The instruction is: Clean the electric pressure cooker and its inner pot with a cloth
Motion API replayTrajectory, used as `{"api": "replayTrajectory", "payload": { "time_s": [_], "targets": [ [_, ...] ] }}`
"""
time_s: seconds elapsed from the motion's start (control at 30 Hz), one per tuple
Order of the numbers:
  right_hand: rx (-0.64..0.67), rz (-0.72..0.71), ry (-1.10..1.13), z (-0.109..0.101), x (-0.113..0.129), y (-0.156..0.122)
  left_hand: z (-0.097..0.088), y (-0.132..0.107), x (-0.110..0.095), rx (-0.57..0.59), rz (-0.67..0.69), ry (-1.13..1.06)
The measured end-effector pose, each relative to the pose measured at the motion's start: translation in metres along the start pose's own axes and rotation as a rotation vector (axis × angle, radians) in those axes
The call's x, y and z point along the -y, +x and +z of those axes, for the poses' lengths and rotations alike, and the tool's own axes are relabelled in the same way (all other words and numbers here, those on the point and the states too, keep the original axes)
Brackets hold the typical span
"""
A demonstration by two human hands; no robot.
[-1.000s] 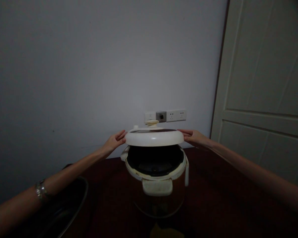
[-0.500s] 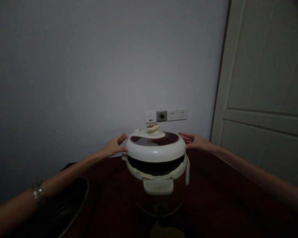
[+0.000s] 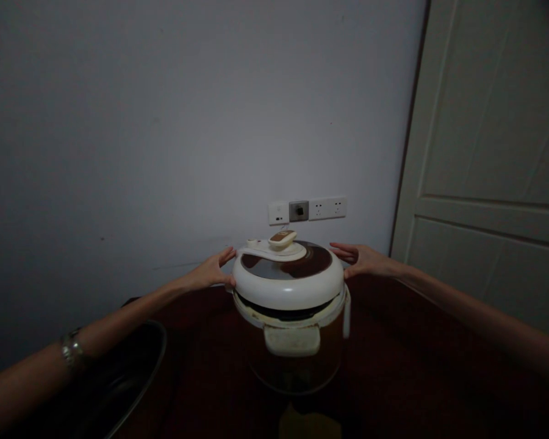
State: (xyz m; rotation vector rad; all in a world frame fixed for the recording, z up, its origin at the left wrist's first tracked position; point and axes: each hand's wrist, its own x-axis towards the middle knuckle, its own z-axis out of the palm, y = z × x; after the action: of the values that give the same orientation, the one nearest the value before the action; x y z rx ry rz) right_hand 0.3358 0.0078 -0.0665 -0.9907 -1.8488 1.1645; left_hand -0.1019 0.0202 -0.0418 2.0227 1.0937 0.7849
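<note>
A white pressure cooker lid (image 3: 286,296), with a brown panel and a knob (image 3: 282,239) on top, sits slightly tilted over the pressure cooker (image 3: 297,372). Along its front a dark gap shows between lid and rim. My left hand (image 3: 213,270) grips the lid's left edge, thumb low and fingers toward the back. On the opposite edge, my right hand (image 3: 363,261) holds the lid in the same way. A pale handle (image 3: 293,341) juts from the cooker's front, and a white strip (image 3: 346,317) hangs down its right side.
The cooker stands on a dark red table (image 3: 402,360). A large dark bowl-like vessel (image 3: 158,366) is at the lower left, under my left forearm. Wall sockets (image 3: 327,208) are behind the cooker, and a pale panelled door (image 3: 489,183) rises on the right.
The lid has come down toward the cooker rim, and the dark gap at the front has narrowed. Both hands have stayed at its sides.
</note>
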Motion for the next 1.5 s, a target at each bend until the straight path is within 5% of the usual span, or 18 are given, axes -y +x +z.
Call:
{"api": "replayTrajectory", "payload": {
  "time_s": [0.47, 1.3, 1.5],
  "targets": [
    [0.048, -0.023, -0.067, -0.001, -0.004, -0.001, 0.010, -0.011, -0.014, 0.009, -0.032, 0.224],
    [0.123, -0.016, -0.036, 0.009, 0.002, -0.010, 0.009, -0.012, -0.009, 0.058, -0.021, 0.321],
    [0.091, 0.022, 0.015, 0.008, 0.006, -0.029, 0.005, -0.015, -0.023, 0.163, 0.048, 0.369]
  ]
}}
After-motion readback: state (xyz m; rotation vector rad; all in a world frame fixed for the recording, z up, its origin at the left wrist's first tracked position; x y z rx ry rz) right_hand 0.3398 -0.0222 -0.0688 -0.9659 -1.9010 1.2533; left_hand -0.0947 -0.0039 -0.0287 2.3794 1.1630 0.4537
